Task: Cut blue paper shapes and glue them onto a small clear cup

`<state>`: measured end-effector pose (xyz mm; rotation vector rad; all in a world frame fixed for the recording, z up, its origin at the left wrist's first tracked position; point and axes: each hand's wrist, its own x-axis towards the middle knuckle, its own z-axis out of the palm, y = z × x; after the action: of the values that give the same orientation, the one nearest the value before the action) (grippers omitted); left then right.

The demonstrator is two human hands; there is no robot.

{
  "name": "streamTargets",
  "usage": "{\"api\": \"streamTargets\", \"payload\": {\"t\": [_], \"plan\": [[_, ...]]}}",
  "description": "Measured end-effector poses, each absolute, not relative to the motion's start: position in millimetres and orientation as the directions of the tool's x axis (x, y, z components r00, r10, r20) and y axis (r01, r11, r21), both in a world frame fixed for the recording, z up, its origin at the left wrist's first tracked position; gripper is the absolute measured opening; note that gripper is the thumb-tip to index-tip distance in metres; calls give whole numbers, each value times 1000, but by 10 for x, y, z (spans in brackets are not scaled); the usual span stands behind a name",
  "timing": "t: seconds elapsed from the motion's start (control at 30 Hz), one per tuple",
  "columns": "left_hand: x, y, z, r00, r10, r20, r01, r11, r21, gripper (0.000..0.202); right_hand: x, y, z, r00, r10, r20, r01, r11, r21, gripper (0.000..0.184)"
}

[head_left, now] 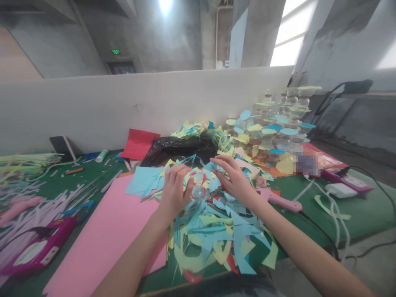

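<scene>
Green table (pixel 368 210): near edge runs just below the scraps; open green shows at right, past the glue gun (pixel 283 201).
Pink sheet (pixel 105 231): slants under the left forearm (pixel 136 251), beside the scraps.
Scraps (pixel 213 239): cut paper, heaped between and below the hands.
Black bag (pixel 153 154): mouth open, near the wall (pixel 108 107); contents unclear.
Right hand (pixel 235 177): fingers spread, gripping nothing visible.
Left hand (pixel 175 187): fingers loosely bent, thumb apart; cannot tell its grip.
Clear piece (pixel 198 191): between both hands, just beside the left thumb.

A green tabletop (pixel 365 208) carries a pink sheet (pixel 117 222), paper scraps (pixel 215 237), a black bag (pixel 182 143) and a glue gun (pixel 283 200).
</scene>
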<state>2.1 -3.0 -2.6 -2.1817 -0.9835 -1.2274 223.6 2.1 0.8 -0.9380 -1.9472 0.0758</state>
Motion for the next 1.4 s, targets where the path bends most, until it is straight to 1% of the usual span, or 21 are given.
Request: {"api": "streamTargets", "payload": {"t": [0.17,0.27,0.33,0.43,0.63,0.77,0.9,1.17,1.4], "plan": [[112,-88,-30,422,407,810,732,-680,-40,46,2167,-100,53,-417,500,759,522,815,-250,35],[133,-77,-51,481,402,779,690,-722,-54,51,2120,-135,52,-454,428,782,464,862,-202,38],[139,-69,-61,494,398,773,670,-741,-47,50,2105,-137,45,-455,413,789,436,876,-207,40],[148,-73,-61,468,399,788,667,-745,-19,46,2109,-128,35,-432,417,800,428,875,-225,38],[152,-103,-43,420,423,803,638,-767,70,44,2108,-128,11,-388,445,807,425,864,-271,39],[148,-124,-18,373,393,840,593,-798,110,40,2102,-109,-28,-346,464,815,411,856,-312,39],[156,-138,6,348,380,857,561,-817,135,36,2103,-83,-53,-317,495,809,401,843,-359,35],[155,-120,-18,338,345,876,541,-833,119,34,2092,-75,-45,-289,522,802,409,825,-390,26],[162,-113,-10,361,303,882,519,-851,80,32,2089,-84,-29,-282,547,788,441,803,-399,30]]}}
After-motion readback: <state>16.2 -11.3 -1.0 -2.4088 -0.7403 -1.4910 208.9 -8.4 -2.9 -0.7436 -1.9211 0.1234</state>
